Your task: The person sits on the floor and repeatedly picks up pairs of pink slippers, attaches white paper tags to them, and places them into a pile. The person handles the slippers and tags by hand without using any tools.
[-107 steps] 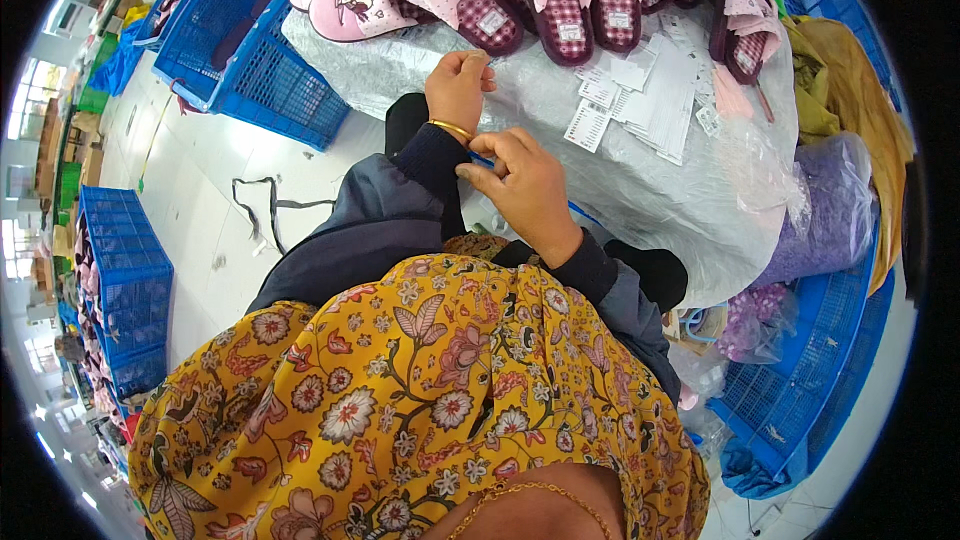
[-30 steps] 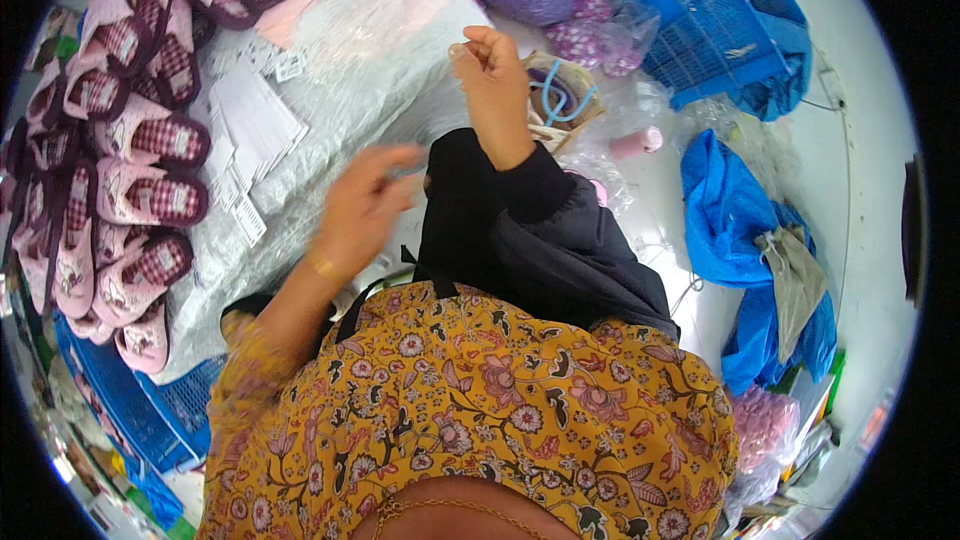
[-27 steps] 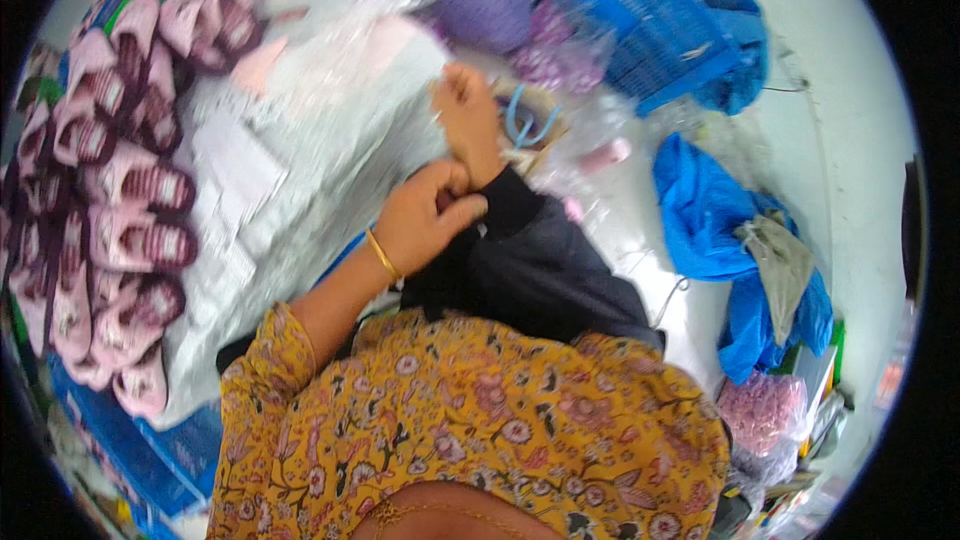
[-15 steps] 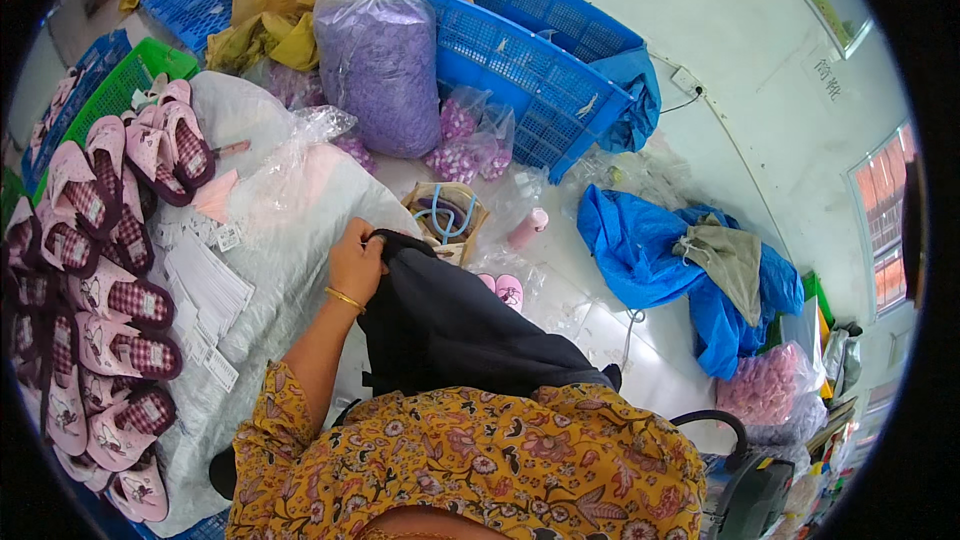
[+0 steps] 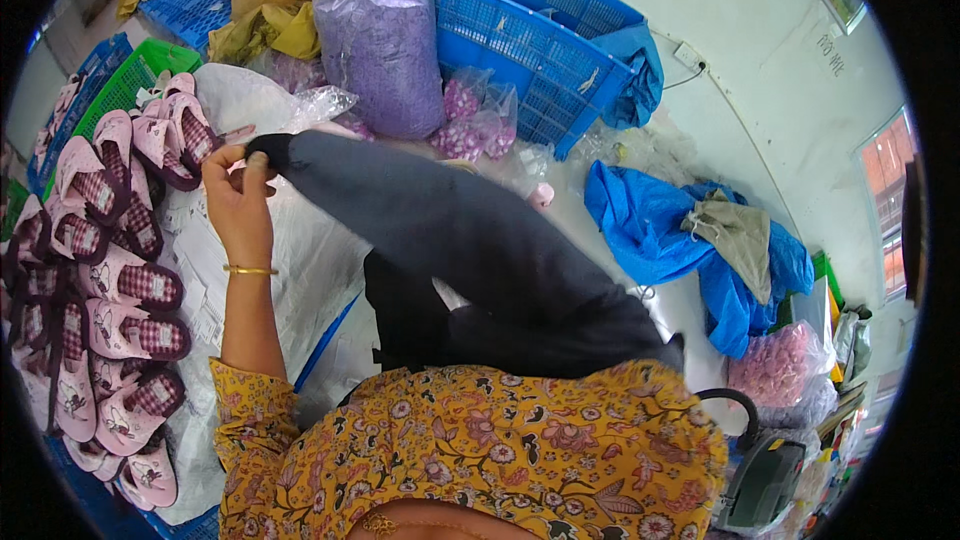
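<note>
My left hand [image 5: 240, 205], a gold bangle on its wrist, pinches the corner of a dark grey cloth [image 5: 450, 210]. Its edge at my fingers is black. From there the cloth stretches across in front of me to my right side, with a black part hanging lower near my yellow flowered top. My right hand does not show. Just left of my left hand lie rows of pink slippers [image 5: 140, 275] with checked insoles. Beneath my left arm is a whitish plastic sheet [image 5: 290, 275], with white paper slips partly hidden.
A large bag of purple pieces [image 5: 385, 60] leans by a long blue crate [image 5: 520, 40]. Small bags of purple-and-white pieces [image 5: 480, 120] sit beside it. At right lie a crumpled blue tarp [image 5: 640, 215] and a bag of pink pieces [image 5: 775, 365]. A green crate [image 5: 150, 70] stands far left.
My left hand has moved left and away from me, pulling the cloth's corner along. The cloth is now spread wider and hides the small bag and pink slippers on the floor.
</note>
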### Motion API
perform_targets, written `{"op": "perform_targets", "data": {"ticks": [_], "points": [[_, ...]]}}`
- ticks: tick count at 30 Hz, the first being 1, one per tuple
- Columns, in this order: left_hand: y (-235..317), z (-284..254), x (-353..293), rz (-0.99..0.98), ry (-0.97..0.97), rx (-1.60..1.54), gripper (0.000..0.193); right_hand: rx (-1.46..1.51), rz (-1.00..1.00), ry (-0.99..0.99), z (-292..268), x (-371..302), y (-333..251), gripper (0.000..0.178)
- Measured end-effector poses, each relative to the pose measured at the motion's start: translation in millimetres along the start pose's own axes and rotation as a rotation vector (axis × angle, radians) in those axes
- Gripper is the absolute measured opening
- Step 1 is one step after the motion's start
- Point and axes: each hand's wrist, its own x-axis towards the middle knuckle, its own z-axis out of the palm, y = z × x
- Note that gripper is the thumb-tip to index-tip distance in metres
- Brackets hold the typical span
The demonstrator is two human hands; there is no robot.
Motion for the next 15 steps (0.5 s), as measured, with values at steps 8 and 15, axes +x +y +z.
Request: {"op": "perform_targets", "data": {"ticks": [8, 15], "points": [[85, 9, -49, 0.464, -0.31, 0.322, 0.076, -0.265, -0.218, -0.006, 18, 64, -16, 0.046], [107, 77, -14, 0.808, -0.37, 0.642, 0.06, -0.438, -0.283, -0.134, 44, 72, -9, 0.048]]}}
